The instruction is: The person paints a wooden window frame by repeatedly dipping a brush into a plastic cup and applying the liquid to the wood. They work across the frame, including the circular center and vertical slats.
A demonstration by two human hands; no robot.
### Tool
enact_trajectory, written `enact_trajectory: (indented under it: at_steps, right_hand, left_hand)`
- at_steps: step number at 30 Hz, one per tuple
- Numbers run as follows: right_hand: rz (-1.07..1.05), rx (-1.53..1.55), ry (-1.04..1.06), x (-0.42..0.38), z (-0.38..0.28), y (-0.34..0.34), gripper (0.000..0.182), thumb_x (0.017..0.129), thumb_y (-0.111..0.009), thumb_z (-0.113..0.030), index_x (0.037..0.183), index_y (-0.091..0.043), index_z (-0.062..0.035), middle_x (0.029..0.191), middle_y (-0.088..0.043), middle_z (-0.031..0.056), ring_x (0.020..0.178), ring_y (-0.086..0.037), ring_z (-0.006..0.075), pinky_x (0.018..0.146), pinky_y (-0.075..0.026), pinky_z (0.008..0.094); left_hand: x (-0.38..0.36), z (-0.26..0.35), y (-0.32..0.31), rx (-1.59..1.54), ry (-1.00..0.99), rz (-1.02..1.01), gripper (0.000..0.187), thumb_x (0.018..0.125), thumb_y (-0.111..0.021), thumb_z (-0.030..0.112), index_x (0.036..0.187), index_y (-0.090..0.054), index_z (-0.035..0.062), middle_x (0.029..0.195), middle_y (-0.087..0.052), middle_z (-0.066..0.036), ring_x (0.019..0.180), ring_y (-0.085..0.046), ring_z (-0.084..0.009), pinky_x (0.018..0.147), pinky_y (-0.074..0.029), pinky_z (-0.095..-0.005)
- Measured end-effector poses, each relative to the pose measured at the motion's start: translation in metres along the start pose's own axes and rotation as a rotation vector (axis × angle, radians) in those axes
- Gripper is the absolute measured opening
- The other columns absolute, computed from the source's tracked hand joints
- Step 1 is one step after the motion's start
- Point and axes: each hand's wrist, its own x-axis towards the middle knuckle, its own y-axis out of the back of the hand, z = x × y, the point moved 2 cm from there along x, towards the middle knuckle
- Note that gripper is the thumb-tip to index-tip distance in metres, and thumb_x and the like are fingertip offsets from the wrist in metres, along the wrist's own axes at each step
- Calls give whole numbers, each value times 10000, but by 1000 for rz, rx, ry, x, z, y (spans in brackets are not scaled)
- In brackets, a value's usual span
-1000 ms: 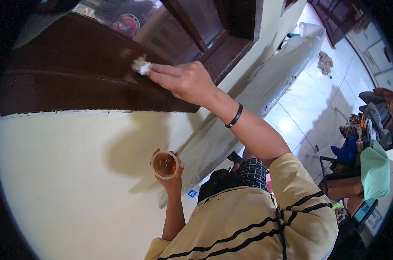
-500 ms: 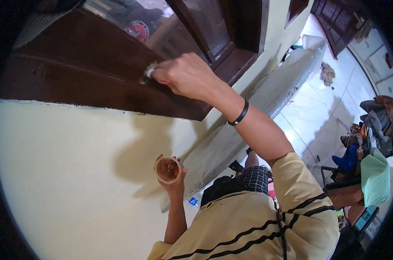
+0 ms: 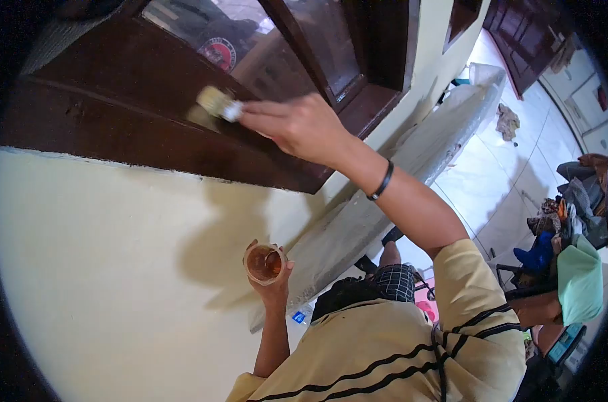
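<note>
My right hand [image 3: 284,124] pinches a paintbrush [image 3: 220,105] with pale bristles and a white band. The bristles are over the dark brown window frame [image 3: 150,127], slightly blurred; whether they touch the wood I cannot tell. Lower down, beside the cream wall [image 3: 103,228], my left hand [image 3: 274,288] holds a clear cup [image 3: 263,263] from below and around its side. Reddish-brown liquid shows inside the cup. Glass panes [image 3: 243,47] sit within the frame above the brush.
A long wrapped panel [image 3: 384,181] leans along the wall at my right. Beyond it are a tiled floor [image 3: 478,181], a crumpled cloth [image 3: 508,122] and a brown door [image 3: 528,40]. Clothes and a green cloth [image 3: 578,281] are piled at the far right.
The brush has swung up and its bristles now show clearly. My right hand has shifted a little to the right, and the cup in my left hand has moved slightly right.
</note>
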Motion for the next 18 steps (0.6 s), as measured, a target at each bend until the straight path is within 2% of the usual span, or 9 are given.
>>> enact_trajectory:
  at_steps: [3, 6, 8, 9, 12, 18]
  right_hand:
    - [-273, 37, -126, -23, 7, 4, 307, 780, -680, -75, 1068, -732, -167, 1001, -743, 24, 711, -702, 265, 598, -562, 372]
    - [-291, 51, -92, -6, 13, 11, 228, 796, -681, -89, 1013, -726, -144, 915, -731, 53, 729, -692, 287, 612, -558, 390]
    - [-166, 51, -54, 26, 13, 21, 60, 801, -676, -120, 857, -657, -113, 855, -711, 61, 727, -685, 310, 608, -541, 426]
    - [-104, 52, -33, 44, 13, 26, 69, 804, -674, -136, 780, -622, -97, 826, -701, 65, 726, -681, 322, 605, -532, 444]
    - [129, -10, 106, 94, 8, 42, 26, 807, -678, -135, 822, -660, -124, 817, -698, 57, 723, -682, 309, 606, -534, 442]
    - [511, 150, 186, 97, 1, 39, 187, 816, -686, -141, 998, -721, -168, 953, -724, 34, 743, -695, 291, 614, -554, 413]
  left_hand:
    - [0, -1, 1, 12, 24, -9, 885, 709, -885, 23, 1429, -370, 36, 1199, -588, -112, 1096, -648, -248, 948, -552, -361]
    - [0, 1, -2, -7, 13, 12, 884, 709, -880, 17, 1430, -369, 38, 1199, -587, -110, 1093, -649, -246, 944, -553, -361]
    - [0, 3, -4, -5, 17, 6, 886, 707, -881, 18, 1430, -369, 39, 1197, -588, -109, 1090, -650, -244, 944, -552, -358]
    - [0, 4, -4, -4, 17, 6, 887, 706, -881, 19, 1431, -369, 40, 1195, -588, -108, 1088, -651, -243, 944, -552, -357]
    - [-1, 1, -3, -9, 17, 12, 894, 703, -886, 26, 1431, -368, 41, 1190, -589, -103, 1083, -653, -237, 947, -549, -354]
    - [-5, -2, -2, 38, 54, 33, 894, 700, -891, 33, 1428, -372, 39, 1198, -591, -102, 1090, -650, -236, 960, -545, -356]
